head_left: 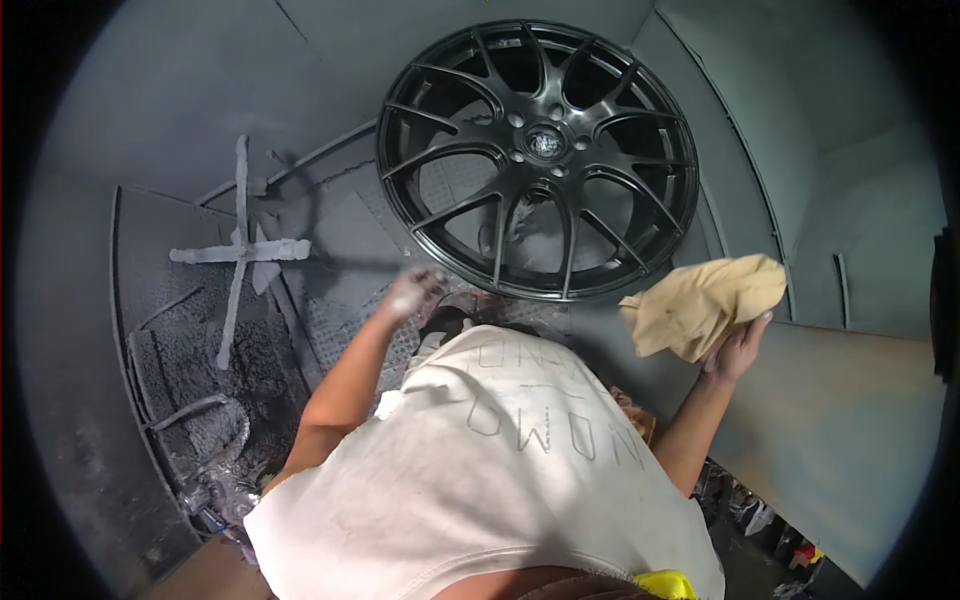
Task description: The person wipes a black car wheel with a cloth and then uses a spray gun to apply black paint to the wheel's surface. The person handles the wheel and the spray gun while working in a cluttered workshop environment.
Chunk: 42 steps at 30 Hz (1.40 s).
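Note:
A glossy black alloy wheel rim (590,222), with several thin split spokes and a round centre cap (545,143), lies ahead of me, its face up toward me. My right hand (737,350) grips a crumpled tan cloth (715,300) from below, just right of the rim's near edge. My left hand (410,292), whitish with dust, hangs close to the rim's near left edge, apart from it. Its fingers look loosely bent and a little apart, with nothing seen in them. What bears the rim is mostly hidden behind the spokes.
At left stands a grey, paint-crusted cross-shaped stand (240,252), near a rough dark panel (205,375). Grey booth walls (840,170) surround the rim. A pale brownish panel (840,420) is at my right, with cluttered small items (760,515) below it. Patterned plates (350,310) cover the floor.

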Tool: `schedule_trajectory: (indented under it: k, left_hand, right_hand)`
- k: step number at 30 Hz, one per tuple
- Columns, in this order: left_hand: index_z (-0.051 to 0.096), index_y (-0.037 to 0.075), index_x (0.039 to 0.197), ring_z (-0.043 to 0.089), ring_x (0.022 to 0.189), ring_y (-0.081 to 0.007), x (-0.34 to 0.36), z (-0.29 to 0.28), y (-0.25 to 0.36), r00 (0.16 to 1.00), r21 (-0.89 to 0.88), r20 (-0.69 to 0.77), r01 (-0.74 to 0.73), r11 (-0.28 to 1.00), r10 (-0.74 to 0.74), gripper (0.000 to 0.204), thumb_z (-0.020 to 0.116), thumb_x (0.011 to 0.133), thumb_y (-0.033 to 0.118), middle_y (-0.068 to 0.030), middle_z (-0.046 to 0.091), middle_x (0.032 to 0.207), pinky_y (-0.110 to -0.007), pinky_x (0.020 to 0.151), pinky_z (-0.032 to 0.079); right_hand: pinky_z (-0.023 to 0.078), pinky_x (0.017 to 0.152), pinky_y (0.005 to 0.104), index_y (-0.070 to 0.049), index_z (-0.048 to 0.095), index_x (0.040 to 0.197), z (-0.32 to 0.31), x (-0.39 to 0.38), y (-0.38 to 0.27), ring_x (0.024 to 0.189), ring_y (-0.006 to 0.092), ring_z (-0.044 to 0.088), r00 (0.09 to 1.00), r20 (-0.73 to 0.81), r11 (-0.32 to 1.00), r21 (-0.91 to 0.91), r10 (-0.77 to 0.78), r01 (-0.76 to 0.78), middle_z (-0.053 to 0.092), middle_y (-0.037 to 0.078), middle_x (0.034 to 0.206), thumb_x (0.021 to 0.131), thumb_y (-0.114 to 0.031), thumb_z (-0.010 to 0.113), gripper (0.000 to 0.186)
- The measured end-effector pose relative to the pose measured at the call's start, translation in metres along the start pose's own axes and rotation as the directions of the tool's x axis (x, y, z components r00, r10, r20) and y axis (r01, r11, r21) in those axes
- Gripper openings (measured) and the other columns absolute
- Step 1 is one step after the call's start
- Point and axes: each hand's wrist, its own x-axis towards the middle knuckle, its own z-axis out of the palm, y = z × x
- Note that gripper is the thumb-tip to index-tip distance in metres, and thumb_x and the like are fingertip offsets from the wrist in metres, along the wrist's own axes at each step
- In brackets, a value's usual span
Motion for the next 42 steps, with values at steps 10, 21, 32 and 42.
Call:
schedule_trajectory:
  k: [10, 21, 32, 42]
  left_hand:
    - [0.067, 0.001, 0.120, 0.062, 0.084, -0.0136, 0.045, -0.102, 0.180, 0.621, 0.164, -0.493, -0.622, 0.766, 0.609, 0.026, 0.063, 0.101, 0.017, -0.0068, 0.067, 0.096, -0.029, 0.077, 0.050]
    - [0.051, -0.002, 0.144, 0.056, 0.131, -0.0287, 0.124, -0.097, 0.251, 0.785, 0.026, -0.279, -0.570, 0.821, 0.553, 0.050, 0.054, 0.104, 0.028, -0.0220, 0.059, 0.141, -0.036, 0.110, 0.041]
    - [0.045, -0.002, 0.142, 0.057, 0.116, -0.0210, 0.018, -0.020, 0.159, 0.690, -0.140, -0.529, -0.645, 0.751, 0.494, 0.040, 0.046, 0.107, 0.017, -0.0136, 0.057, 0.133, -0.033, 0.105, 0.041]
    - [0.068, -0.001, 0.116, 0.060, 0.095, -0.0108, -0.075, -0.007, 0.093, 0.861, -0.096, 0.353, -0.355, 0.930, 0.365, 0.023, 0.061, 0.102, 0.016, -0.0055, 0.068, 0.109, -0.029, 0.086, 0.050]
  right_hand:
    - [0.049, 0.101, 0.0368, -0.002, 0.067, 0.122, 0.193, 0.170, 0.088, 0.116, 0.0309, 0.064, 0.789, 0.565, 0.084, -0.798, -0.239, 0.597, 0.065, 0.014, 0.126, 0.095, -0.012, 0.064, 0.029]
    - [0.053, 0.094, 0.0508, -0.013, 0.072, 0.122, 0.183, 0.189, 0.177, 0.107, 0.0403, 0.065, 0.793, 0.475, -0.486, -0.627, 0.382, 0.609, 0.058, 0.018, 0.126, 0.097, -0.032, 0.060, 0.033]
    - [0.055, 0.093, 0.0506, 0.001, 0.071, 0.112, 0.212, 0.148, 0.180, 0.105, 0.0448, 0.068, 0.888, 0.218, -0.628, -0.639, 0.406, 0.444, 0.057, 0.028, 0.125, 0.094, -0.021, 0.056, 0.032]
    - [0.055, 0.097, 0.0468, 0.005, 0.071, 0.109, 0.215, 0.153, 0.179, 0.110, 0.0427, 0.067, 0.870, 0.130, -0.656, -0.606, 0.476, 0.450, 0.062, 0.029, 0.126, 0.090, -0.013, 0.057, 0.030]
